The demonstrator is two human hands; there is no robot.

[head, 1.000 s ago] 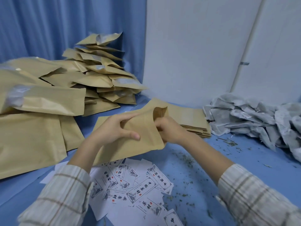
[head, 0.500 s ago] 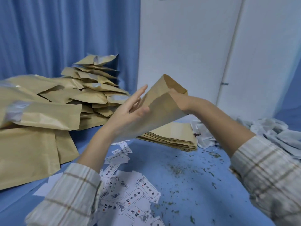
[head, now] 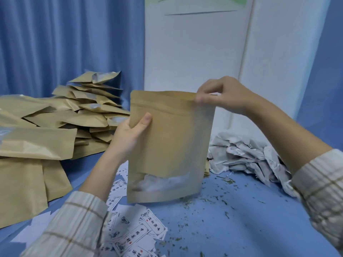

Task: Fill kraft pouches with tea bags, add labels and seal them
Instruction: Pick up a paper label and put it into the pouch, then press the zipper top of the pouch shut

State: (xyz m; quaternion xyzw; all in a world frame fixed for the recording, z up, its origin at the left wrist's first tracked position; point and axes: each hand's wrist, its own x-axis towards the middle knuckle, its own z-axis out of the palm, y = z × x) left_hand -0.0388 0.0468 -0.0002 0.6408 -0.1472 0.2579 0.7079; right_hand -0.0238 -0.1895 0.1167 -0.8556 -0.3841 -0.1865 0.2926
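Note:
A kraft pouch (head: 172, 141) hangs upright above the blue table, its frosted window low on the front. My left hand (head: 130, 134) grips its left edge with the thumb on the front. My right hand (head: 220, 96) pinches the top right corner. White printed labels (head: 133, 232) lie scattered on the table below. A heap of white tea bags (head: 248, 158) sits to the right. A thin sliver of the flat pouch stack (head: 206, 168) shows behind the held pouch.
Filled kraft pouches (head: 87, 112) are piled at the left, with larger ones (head: 27, 143) nearer. Loose tea crumbs (head: 207, 203) dot the blue tabletop (head: 232, 229). A white wall panel (head: 194, 52) and blue curtain (head: 65, 39) stand behind.
The pouch has been lifted from near the table and turned upright facing me. My right hand moved up to its top right corner; my left hand shifted to its left edge.

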